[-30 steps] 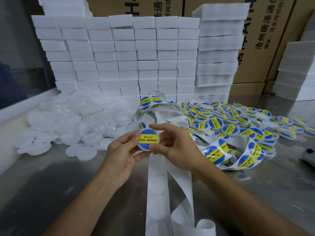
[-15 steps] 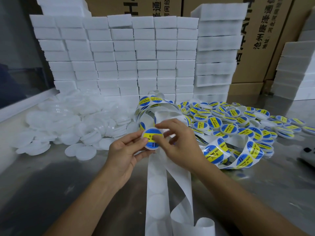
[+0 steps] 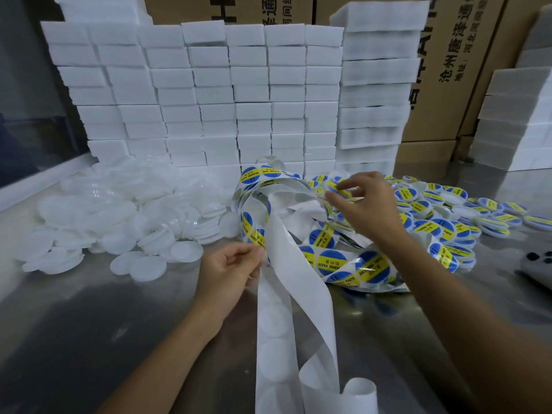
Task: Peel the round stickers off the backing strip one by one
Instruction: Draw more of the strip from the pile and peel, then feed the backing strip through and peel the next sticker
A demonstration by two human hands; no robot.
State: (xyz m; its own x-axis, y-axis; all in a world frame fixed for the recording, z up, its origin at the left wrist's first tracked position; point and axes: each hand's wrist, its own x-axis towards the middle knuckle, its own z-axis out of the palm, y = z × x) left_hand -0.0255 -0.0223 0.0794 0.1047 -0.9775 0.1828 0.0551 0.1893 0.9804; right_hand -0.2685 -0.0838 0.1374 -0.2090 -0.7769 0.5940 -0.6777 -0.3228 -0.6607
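**Left hand on the strip, right hand over the labelled pile**

We see the left hand [image 3: 231, 271] low in the middle of the view, its thumb and fingers pinching the edge of the backing strip [image 3: 279, 318] where the stickered part gives way to bare white liner. The right hand [image 3: 366, 201] is raised and further back, fingers curled, holding a labelled disc [image 3: 337, 186] with a blue and yellow round sticker on it at the near edge of the labelled pile [image 3: 442, 216]; whether the disc already rests on that pile we cannot tell.

The bare strip hangs from the left hand toward us, showing pale round outlines, and its end curls at the bottom edge of the view. Beyond the left hand the strip loops upward with unpeeled stickers [image 3: 263, 174] still on it, and another stretch of stickered strip [image 3: 352, 265] lies coiled on the table [image 3: 74, 324] under the right forearm.

To the left lies a heap of plain white discs [image 3: 125, 210]. Behind everything stand stacks of white foam blocks [image 3: 209, 85], with cardboard cartons [image 3: 442, 70] behind and to the right of them. A dark grey object [image 3: 540, 268] sits at the right edge, too cropped to identify.
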